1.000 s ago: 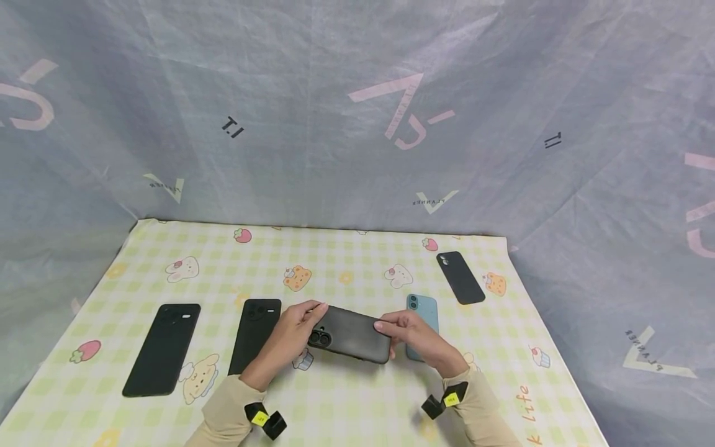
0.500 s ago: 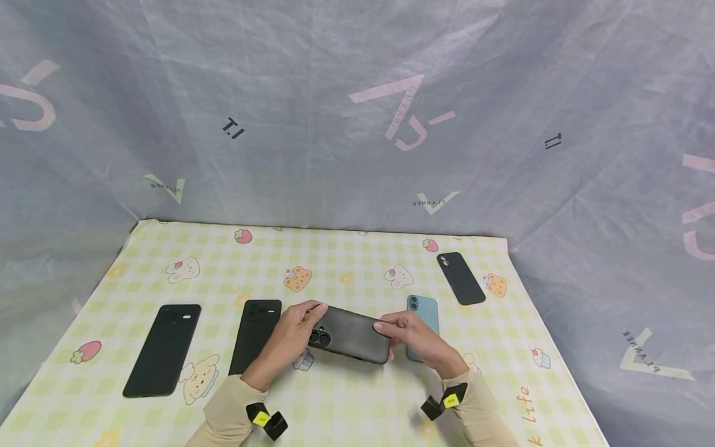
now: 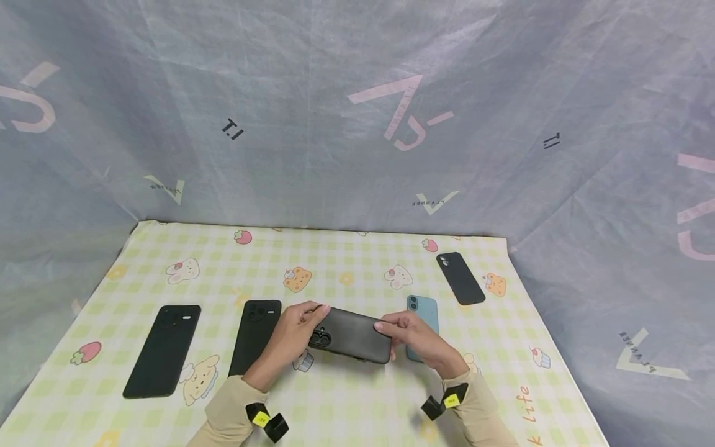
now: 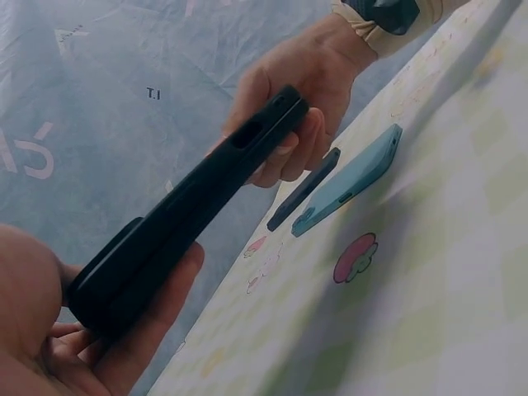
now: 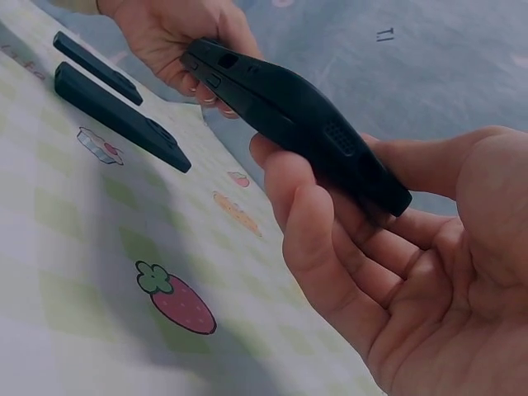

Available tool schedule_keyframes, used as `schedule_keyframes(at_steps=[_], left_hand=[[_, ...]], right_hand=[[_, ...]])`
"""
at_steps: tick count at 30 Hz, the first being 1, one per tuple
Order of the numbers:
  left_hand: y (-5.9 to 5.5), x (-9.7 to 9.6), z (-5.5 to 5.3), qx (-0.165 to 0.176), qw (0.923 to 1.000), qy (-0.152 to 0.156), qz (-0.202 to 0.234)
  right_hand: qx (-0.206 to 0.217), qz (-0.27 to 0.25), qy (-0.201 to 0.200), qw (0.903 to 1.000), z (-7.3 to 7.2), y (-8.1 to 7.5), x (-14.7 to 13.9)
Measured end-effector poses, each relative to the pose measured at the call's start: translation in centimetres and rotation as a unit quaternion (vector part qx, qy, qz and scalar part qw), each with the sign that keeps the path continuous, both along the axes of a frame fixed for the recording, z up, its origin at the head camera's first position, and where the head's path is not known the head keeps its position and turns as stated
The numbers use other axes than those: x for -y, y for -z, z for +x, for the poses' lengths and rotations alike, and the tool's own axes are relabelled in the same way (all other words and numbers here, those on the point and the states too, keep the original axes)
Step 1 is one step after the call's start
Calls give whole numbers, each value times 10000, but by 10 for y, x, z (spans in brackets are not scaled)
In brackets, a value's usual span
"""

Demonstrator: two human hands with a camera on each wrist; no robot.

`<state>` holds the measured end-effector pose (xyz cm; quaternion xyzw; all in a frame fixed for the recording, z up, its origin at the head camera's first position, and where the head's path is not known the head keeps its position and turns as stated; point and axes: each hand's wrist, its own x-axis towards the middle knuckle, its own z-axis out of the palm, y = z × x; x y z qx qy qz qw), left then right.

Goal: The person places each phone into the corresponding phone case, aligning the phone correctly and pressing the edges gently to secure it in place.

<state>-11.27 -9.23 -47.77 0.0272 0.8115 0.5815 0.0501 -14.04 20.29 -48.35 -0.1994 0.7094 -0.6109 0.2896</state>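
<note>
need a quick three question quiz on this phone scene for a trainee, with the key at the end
1. True or false: only the left hand holds the raised dark phone.
2. In the head view, what colour is the phone lying on the checked cloth, partly hidden by the right hand? a) red b) blue c) white
3. How many black phones lie on the cloth to the picture's left of the raised one in the head view?

Key: 1. False, both hands hold it. 2. b. 3. Two.
</note>
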Motion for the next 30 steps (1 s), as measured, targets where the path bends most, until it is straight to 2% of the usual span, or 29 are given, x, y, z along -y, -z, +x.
schedule_keyframes(at_steps=[11, 16, 22, 30], left_hand=[[-1, -2, -1, 170, 9999, -2, 10], [1, -2, -2, 63, 10000, -57, -45], [3, -6, -3, -110, 9995, -270, -120], [2, -10, -2, -76, 9991, -405, 62]], right_hand=[[-96, -115, -61, 9999, -1, 3, -3], [-102, -191, -47, 9998, -1, 4, -3], [56, -142, 269, 9995, 0, 5, 0], [224, -97, 535, 9983, 1, 6, 1]])
